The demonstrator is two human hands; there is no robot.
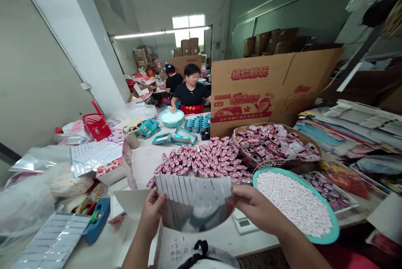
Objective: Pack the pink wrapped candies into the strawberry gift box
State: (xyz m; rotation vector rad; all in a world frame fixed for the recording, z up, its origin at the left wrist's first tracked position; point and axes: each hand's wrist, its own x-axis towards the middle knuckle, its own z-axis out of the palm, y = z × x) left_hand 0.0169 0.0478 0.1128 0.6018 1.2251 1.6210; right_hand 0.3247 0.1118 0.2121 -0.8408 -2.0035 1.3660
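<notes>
Both my hands hold up a silver foil sheet (194, 202) cut into narrow strips along its top edge. My left hand (152, 212) grips its left edge with curled fingers. My right hand (256, 208) pinches its right edge. Just beyond the sheet lies a heap of small red-and-white packets (204, 158) on the white table (143, 162). A teal bowl (329, 235) full of small white and pink pellets sits right of my right hand.
A shallow box of more packets (273, 141) and a big printed carton (266, 89) stand at the back right. Foil sheets (52, 242) and a blue tape dispenser (97, 219) lie left. A person in a black shirt (190, 93) works across the table beside another teal bowl (171, 118).
</notes>
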